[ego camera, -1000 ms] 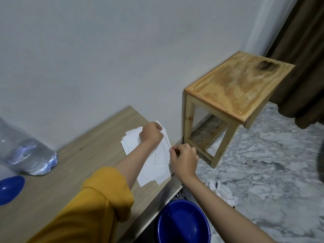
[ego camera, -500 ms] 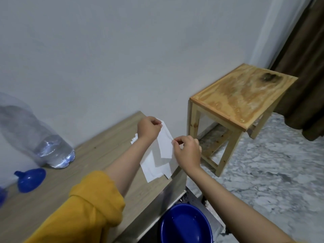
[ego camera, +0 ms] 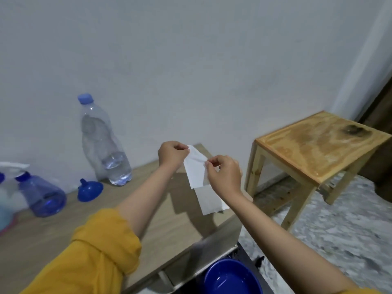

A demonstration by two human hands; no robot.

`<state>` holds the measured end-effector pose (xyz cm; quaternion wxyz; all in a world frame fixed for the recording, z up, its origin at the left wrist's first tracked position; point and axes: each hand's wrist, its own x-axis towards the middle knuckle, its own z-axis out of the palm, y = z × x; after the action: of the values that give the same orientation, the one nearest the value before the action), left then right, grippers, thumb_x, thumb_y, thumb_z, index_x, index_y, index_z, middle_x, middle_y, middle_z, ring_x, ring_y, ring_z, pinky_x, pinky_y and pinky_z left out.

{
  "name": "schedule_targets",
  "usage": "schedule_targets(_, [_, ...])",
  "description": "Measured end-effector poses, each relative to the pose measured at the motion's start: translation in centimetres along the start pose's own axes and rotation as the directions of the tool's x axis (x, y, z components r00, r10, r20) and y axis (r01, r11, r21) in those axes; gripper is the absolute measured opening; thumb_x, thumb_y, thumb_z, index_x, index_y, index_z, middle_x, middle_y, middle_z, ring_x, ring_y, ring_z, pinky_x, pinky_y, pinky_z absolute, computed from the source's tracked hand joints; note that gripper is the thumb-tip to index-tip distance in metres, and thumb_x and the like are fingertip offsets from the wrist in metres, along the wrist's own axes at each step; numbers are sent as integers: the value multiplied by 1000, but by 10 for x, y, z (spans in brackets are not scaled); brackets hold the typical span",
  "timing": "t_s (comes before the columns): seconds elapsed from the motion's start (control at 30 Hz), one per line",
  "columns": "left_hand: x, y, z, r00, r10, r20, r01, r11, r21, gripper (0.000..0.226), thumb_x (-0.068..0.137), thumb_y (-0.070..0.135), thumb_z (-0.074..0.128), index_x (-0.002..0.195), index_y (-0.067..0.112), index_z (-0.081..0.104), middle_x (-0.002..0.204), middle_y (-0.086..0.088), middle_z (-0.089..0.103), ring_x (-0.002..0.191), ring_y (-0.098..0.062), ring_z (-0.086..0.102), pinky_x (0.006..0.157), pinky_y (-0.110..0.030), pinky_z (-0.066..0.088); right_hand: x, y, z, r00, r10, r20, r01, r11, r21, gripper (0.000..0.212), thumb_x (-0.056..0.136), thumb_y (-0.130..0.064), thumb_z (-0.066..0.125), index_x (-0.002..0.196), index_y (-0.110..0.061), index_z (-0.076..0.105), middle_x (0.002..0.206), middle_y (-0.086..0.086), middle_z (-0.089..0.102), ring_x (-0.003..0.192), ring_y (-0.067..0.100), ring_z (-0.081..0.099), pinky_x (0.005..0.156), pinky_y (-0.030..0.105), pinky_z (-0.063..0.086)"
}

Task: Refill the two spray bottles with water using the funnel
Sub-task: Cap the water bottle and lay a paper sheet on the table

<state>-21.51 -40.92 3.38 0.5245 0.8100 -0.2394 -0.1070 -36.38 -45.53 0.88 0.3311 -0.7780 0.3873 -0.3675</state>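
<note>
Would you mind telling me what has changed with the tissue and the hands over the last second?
Both hands, left hand and right hand, have lifted one tissue off the stack on the table, pinching its top corners. The head turned left too, bringing the bottle, funnel and spray bottle into view. Both grips are unchanged.

Counts: 1 clear plastic water bottle with a blue cap (ego camera: 106, 145). 1 blue plastic funnel (ego camera: 89, 190). 1 translucent blue spray bottle (ego camera: 41, 193) fully visible, plus a second pale one (ego camera: 5, 206) cut off at the counter's left edge, so 2. 1 white paper tissue (ego camera: 196, 169) held up, 1 more sheet (ego camera: 210, 201) flat at the counter's right edge. 1 blue plastic basin (ego camera: 230, 277). 1 wooden stool (ego camera: 318, 145). 2 hands: left (ego camera: 172, 154), right (ego camera: 224, 177).
</note>
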Motion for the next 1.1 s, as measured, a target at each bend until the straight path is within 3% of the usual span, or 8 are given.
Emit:
schedule_targets(0.2, [-14, -55, -86, 991, -107, -86, 99, 991, -93, 9, 75, 8, 73, 83, 12, 74, 91, -4, 73, 84, -14, 65, 66, -14, 49, -49, -43, 58, 988, -17, 153, 1, 995, 100, 12, 81, -30, 60, 71, -26, 66, 71, -18, 64, 89, 19, 62, 84, 45, 49])
schedule_targets(0.27, [-22, -82, -120, 985, -134, -109, 123, 987, -101, 14, 75, 7, 74, 89, 9, 75, 93, -5, 72, 88, -15, 65, 74, -17, 49, -73, -59, 87, 983, -27, 184, 5, 993, 120, 14, 78, -34, 58, 71, -25, 67, 74, -14, 67, 87, 18, 62, 82, 44, 50])
schedule_targets(0.4, [-45, -136, -200, 971, -183, -156, 171, 982, -85, 18, 76, 9, 74, 94, 6, 75, 91, -1, 70, 86, -12, 63, 70, -8, 46, -133, -100, 150, 966, -59, 251, 22, 988, 150, 14, 77, -32, 59, 70, -23, 68, 74, -11, 68, 84, 21, 63, 79, 43, 51])
schedule_targets(0.53, [-77, -195, -292, 942, -271, -196, 255, 961, -107, 14, 73, 10, 76, 86, 11, 76, 92, -4, 74, 84, -13, 66, 88, -28, 52, -208, -151, 213, 947, -57, 316, 6, 988, 157, 12, 79, -27, 63, 71, -21, 69, 74, -11, 68, 82, 19, 62, 78, 42, 51])
schedule_targets(0.73, [-132, -268, -425, 905, -334, -264, 327, 942, -70, 15, 76, 11, 75, 91, 6, 75, 93, -9, 74, 82, -13, 64, 79, -23, 49, -319, -224, 296, 913, -113, 391, 48, 984, 172, 13, 81, -25, 63, 72, -19, 70, 75, -9, 69, 78, 14, 61, 74, 39, 53])
schedule_targets(0.87, [-163, -301, -499, 873, -376, -311, 369, 926, -85, 16, 80, 8, 71, 95, 3, 73, 98, -7, 72, 86, -11, 61, 73, -19, 43, -382, -265, 343, 879, -116, 463, 42, 985, 166, 15, 82, -28, 61, 74, -20, 70, 79, -8, 69, 84, 17, 58, 80, 41, 50])
schedule_targets(1.0, [-185, -336, -557, 842, -414, -346, 419, 906, -65, 16, 83, 12, 69, 97, 6, 73, 92, 1, 68, 86, -9, 60, 57, -1, 36, -430, -301, 384, 845, -125, 520, 55, 987, 148, 18, 82, -28, 58, 72, -19, 69, 79, -6, 69, 84, 18, 59, 81, 40, 50])
schedule_targets(1.1, [-195, -362, -589, 831, -422, -363, 443, 896, -29, 19, 84, 12, 68, 101, 4, 73, 98, -2, 69, 90, -9, 60, 64, -5, 35, -457, -321, 408, 823, -131, 553, 77, 990, 120, 19, 84, -27, 57, 74, -18, 70, 81, -6, 70, 87, 19, 58, 80, 36, 47])
